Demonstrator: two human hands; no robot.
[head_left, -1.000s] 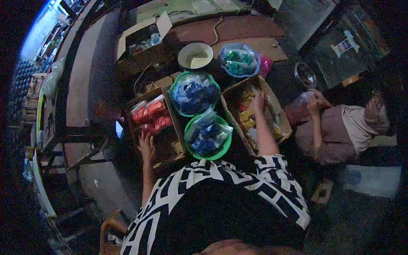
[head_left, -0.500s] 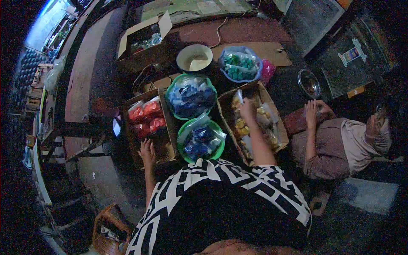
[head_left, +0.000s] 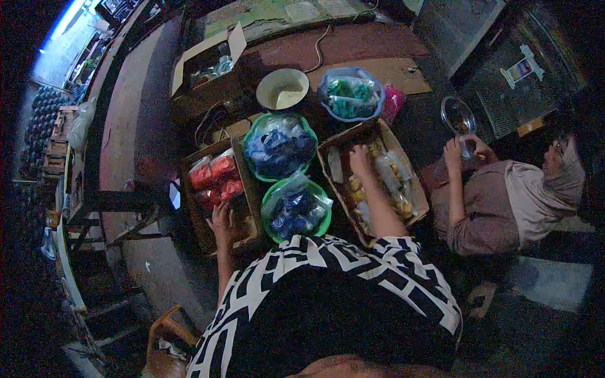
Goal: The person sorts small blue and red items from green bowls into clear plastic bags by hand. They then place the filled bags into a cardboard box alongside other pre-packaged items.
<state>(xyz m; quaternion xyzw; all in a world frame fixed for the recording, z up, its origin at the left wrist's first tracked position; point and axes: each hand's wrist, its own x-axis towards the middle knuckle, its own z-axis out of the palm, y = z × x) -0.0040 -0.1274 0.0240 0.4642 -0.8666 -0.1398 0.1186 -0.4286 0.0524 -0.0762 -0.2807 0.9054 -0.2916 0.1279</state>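
Note:
My left hand (head_left: 221,219) has its fingers spread at the near end of a cardboard box (head_left: 252,217), just below several red packets (head_left: 217,176). Inside a second cardboard box (head_left: 324,148), my right hand (head_left: 361,162) reaches down among clear plastic packets with yellow contents (head_left: 400,195). Its fingertips are too dim to show whether they grip anything. A clear packet (head_left: 336,165) lies left of that hand, along the box wall. Between the boxes stand two green basins, the farther (head_left: 246,154) and the nearer (head_left: 329,220), both filled with bagged blue pieces.
A white enamel bowl (head_left: 269,82) and a light-blue basin (head_left: 326,104) of green bagged pieces stand beyond. Farther left is an open carton (head_left: 189,60) with clear items. At right, another person (head_left: 485,208) sits with both hands at a plastic bag, near a metal bowl (head_left: 449,120).
My right hand has shifted slightly left; the clear packet seen upright at its fingers no longer shows there, and one lies by the left wall. The other person's hands have moved together.

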